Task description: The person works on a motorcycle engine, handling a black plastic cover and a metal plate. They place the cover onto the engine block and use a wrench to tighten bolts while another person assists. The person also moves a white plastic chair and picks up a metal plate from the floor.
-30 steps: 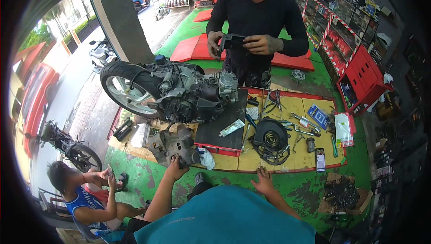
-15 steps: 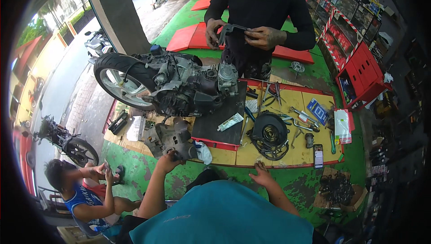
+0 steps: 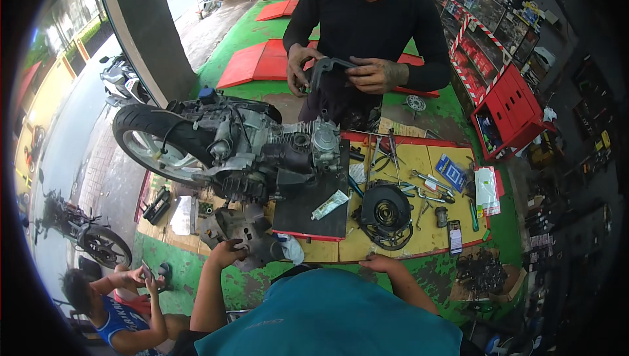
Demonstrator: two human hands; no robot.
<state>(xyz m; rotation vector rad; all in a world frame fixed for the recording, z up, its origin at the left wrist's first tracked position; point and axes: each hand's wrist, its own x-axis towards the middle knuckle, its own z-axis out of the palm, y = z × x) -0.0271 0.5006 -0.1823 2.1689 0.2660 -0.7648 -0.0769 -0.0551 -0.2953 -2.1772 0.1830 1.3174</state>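
My left hand (image 3: 228,251) grips the lower edge of a scuffed grey-black moulded cover (image 3: 237,228) on the bench. My right hand (image 3: 379,264) rests at the bench's front edge, fingers loosely extended, holding nothing. Behind the cover lies a motorcycle engine (image 3: 262,149) with its rear wheel (image 3: 157,143). To the right are a black mat (image 3: 295,215), a white tube (image 3: 329,204), a round black housing with hoses (image 3: 385,215), wrenches and pliers (image 3: 432,186), a dark cylindrical part (image 3: 441,215) and a phone (image 3: 455,238). A white rag (image 3: 291,246) lies beside the cover.
Across the bench (image 3: 341,251) a co-worker (image 3: 367,22) holds an angular black part (image 3: 327,68). A seated person (image 3: 124,303) holds a phone at lower left. Around are motorcycles (image 3: 95,238), red ramps (image 3: 242,68), a red tool cabinet (image 3: 504,110) and a carton of parts (image 3: 485,274).
My view has shifted, so the bench sits lower and further left. My right hand's fingers, earlier spread, lie closer together. The co-worker's hands have lowered slightly with the black part.
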